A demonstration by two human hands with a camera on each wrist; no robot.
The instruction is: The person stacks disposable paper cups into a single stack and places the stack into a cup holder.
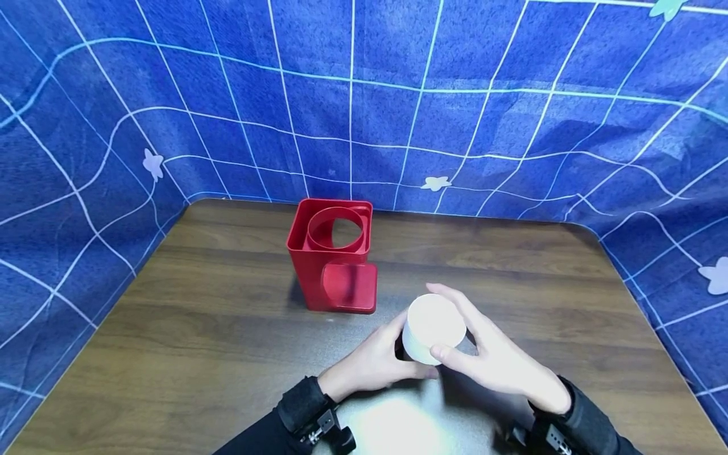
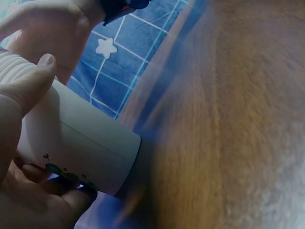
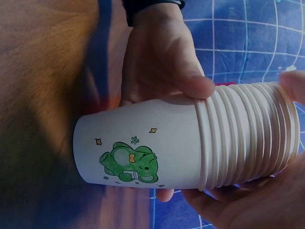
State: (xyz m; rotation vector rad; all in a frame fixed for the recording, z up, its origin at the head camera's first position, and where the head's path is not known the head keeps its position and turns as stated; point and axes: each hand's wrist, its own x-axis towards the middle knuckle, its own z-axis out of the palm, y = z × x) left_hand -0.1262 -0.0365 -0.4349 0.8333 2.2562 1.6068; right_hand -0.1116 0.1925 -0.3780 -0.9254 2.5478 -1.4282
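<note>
A stack of white paper cups (image 1: 434, 328) is held between both hands, right of the red box. In the right wrist view the lowest cup shows a green bear print (image 3: 131, 164), and several nested rims (image 3: 248, 136) line up beyond it. My left hand (image 1: 375, 360) curls round the cup body, its thumb just below the rims. My right hand (image 1: 500, 357) grips the rim end of the stack with thumb and fingers on opposite sides. The cup's base (image 2: 126, 167) points toward the table in the left wrist view.
A red box-shaped holder (image 1: 304, 272) with a round ring (image 1: 315, 235) in its top and a small front ledge (image 1: 352, 287) stands to the left of the hands. The wooden table (image 1: 199, 328) meets a blue grid-patterned cloth (image 1: 318, 107) at the back and sides.
</note>
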